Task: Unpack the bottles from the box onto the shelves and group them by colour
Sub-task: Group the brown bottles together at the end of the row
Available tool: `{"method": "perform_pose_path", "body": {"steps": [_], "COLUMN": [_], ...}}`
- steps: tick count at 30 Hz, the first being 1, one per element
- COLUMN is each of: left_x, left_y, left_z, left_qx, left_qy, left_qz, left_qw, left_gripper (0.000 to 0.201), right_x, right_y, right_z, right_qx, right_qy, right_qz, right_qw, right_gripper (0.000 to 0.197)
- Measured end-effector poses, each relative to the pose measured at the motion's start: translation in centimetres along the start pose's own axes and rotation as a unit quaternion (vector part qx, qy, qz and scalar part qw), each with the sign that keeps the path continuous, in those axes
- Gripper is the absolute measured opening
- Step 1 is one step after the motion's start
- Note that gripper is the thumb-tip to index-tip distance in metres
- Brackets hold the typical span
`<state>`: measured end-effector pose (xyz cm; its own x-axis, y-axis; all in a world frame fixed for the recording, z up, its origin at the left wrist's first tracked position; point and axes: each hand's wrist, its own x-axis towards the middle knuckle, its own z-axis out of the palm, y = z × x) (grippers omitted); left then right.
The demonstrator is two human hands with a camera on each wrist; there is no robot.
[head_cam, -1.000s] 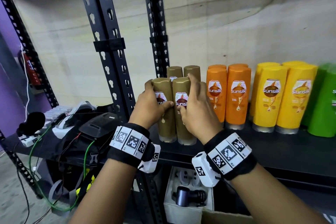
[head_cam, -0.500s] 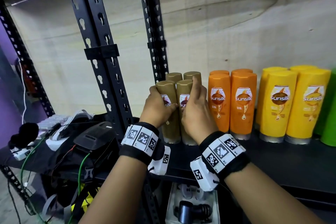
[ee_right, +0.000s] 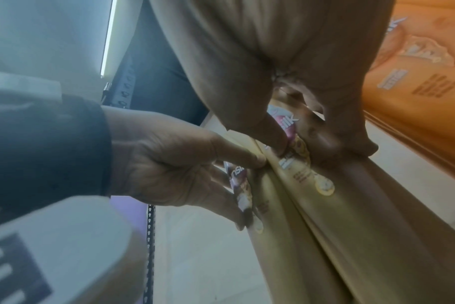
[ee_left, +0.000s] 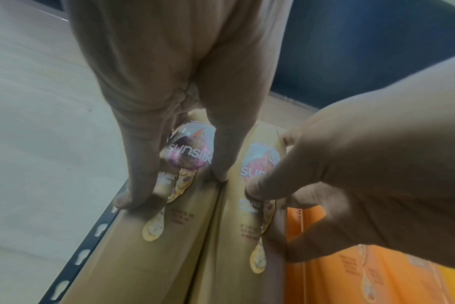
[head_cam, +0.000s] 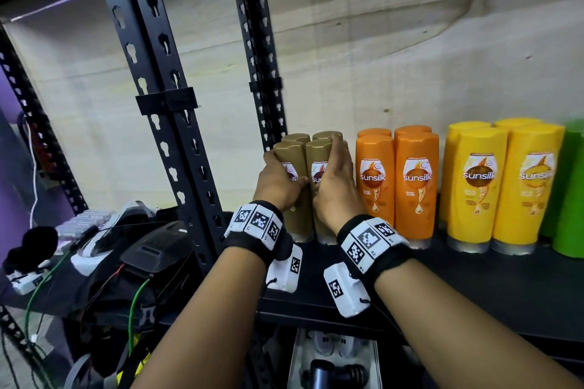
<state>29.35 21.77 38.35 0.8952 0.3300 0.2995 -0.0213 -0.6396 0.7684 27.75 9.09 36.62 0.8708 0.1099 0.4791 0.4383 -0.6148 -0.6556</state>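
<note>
Several brown Sunsilk bottles stand at the left end of the black shelf (head_cam: pixel 474 281), two in front and two behind. My left hand (head_cam: pixel 278 183) grips the front left brown bottle (head_cam: pixel 289 155), thumb on its label. My right hand (head_cam: pixel 335 186) grips the front right brown bottle (head_cam: pixel 317 156), fingers wrapped over its right side. Both bottles stand upright, side by side and touching. In the left wrist view my left hand (ee_left: pixel 179 160) pinches its bottle (ee_left: pixel 148 257) beside the other bottle (ee_left: pixel 234 257). In the right wrist view my right hand (ee_right: pixel 314 133) holds its bottle (ee_right: pixel 364 226).
Orange bottles (head_cam: pixel 414 186) stand just right of the brown group, then yellow bottles (head_cam: pixel 480 186) and green bottles (head_cam: pixel 572 199) at the frame edge. A black upright post (head_cam: pixel 177 136) rises close on the left. Beyond it lie cables and devices (head_cam: pixel 126 262).
Both hands keep their grip on the two front brown bottles, which now stand closer to the rear pair. The head view has drawn nearer and shifted a little.
</note>
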Motion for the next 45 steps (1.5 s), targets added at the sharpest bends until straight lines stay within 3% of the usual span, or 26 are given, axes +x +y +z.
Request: {"method": "perform_pose_path", "body": {"steps": [29, 33, 38, 41, 45], "left_x": [1.0, 0.1, -2.0, -3.6, -6.4], "left_y": [-0.9, -0.9, -0.9, -0.3, 0.6], "left_z": [0.9, 0.8, 0.3, -0.4, -2.2], "left_qx": [0.01, -0.015, 0.01, 0.04, 0.087], "left_qy": [0.003, 0.013, 0.032, 0.032, 0.022], "left_qz": [-0.004, -0.027, -0.04, -0.043, -0.027], "left_qw": [1.0, 0.999, 0.999, 0.998, 0.996], "left_gripper": [0.08, 0.07, 0.056, 0.058, 0.052], "right_x": [0.6, -0.2, -1.3, -2.5, -4.2], "right_y": [1.3, 1.3, 0.5, -0.1, -1.2], "right_z": [0.9, 1.0, -0.1, -1.5, -3.9], "right_qx": [0.03, 0.029, -0.027, -0.066, -0.059], "right_qy": [0.021, 0.01, -0.029, -0.014, -0.034], "right_qz": [0.001, -0.003, -0.002, -0.039, -0.022], "right_qw": [0.999, 1.0, 0.999, 0.997, 0.997], "right_gripper": [0.112, 0.114, 0.106, 0.101, 0.079]}}
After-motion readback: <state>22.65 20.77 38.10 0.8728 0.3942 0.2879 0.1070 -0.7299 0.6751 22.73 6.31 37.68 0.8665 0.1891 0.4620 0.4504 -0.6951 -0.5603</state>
